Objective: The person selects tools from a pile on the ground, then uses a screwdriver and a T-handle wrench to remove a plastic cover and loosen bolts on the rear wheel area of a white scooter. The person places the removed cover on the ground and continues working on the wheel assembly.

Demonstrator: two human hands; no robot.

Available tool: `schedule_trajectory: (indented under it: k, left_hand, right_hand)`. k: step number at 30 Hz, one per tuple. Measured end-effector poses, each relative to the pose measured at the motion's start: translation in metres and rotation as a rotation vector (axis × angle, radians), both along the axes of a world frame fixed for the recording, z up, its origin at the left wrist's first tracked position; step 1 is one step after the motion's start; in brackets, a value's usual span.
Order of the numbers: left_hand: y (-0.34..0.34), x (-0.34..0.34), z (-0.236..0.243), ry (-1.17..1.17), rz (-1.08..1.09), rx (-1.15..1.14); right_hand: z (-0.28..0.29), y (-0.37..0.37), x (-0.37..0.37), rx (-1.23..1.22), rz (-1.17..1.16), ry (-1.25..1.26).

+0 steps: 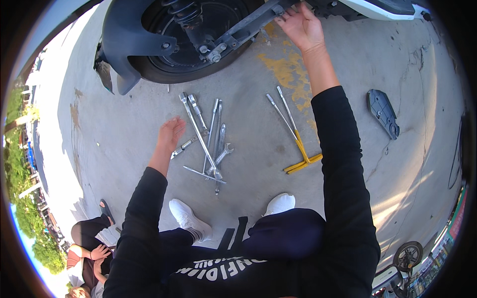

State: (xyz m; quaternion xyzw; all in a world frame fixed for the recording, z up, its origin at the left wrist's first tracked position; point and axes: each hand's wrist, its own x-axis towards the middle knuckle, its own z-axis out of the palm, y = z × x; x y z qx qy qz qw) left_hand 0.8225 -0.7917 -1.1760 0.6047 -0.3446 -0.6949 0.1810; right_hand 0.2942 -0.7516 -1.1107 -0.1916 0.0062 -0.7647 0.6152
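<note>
My left hand [171,133] hovers over the concrete beside a loose pile of wrenches, open, with nothing in it and its fingers slightly blurred. In that pile lie a long chrome socket wrench [201,136], a second socket tool [197,110] and an open-end wrench [225,153]. My right hand [304,31] reaches up to the underside of a scooter, palm showing and thumb apart from the fingers. Its fingertips are at the metal swingarm [253,21], partly hidden by the bodywork. Left of that arm is the scooter's black wheel [184,74] with a coil shock absorber [185,12].
Two T-handle wrenches with yellow grips [301,145] lie right of the pile. Farther right rests a black plastic cover [382,111]. My white shoes [186,216] stand near the tools. Another person [94,253] sits at lower left; another vehicle's wheel [408,256] shows at lower right.
</note>
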Motion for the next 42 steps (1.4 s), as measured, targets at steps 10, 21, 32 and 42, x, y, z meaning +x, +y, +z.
schedule_trajectory:
  k: [10,21,32,42]
  left_hand:
    - [-0.002,0.024,0.01,0.106,0.069,0.016]
    - [-0.036,0.069,0.042,0.042,-0.362,0.015]
    - [-0.006,0.141,0.037,0.099,-0.323,0.222]
    - [0.037,0.087,0.045,0.153,-0.49,0.247]
  right_hand:
    - [0.034,-0.049,0.005,0.016,-0.149,-0.093]
    - [0.035,-0.035,0.038,0.435,-0.357,0.038]
    - [0.025,-0.044,0.032,0.345,-0.199,0.228]
    - [0.004,0.003,0.037,0.333,-0.066,0.193]
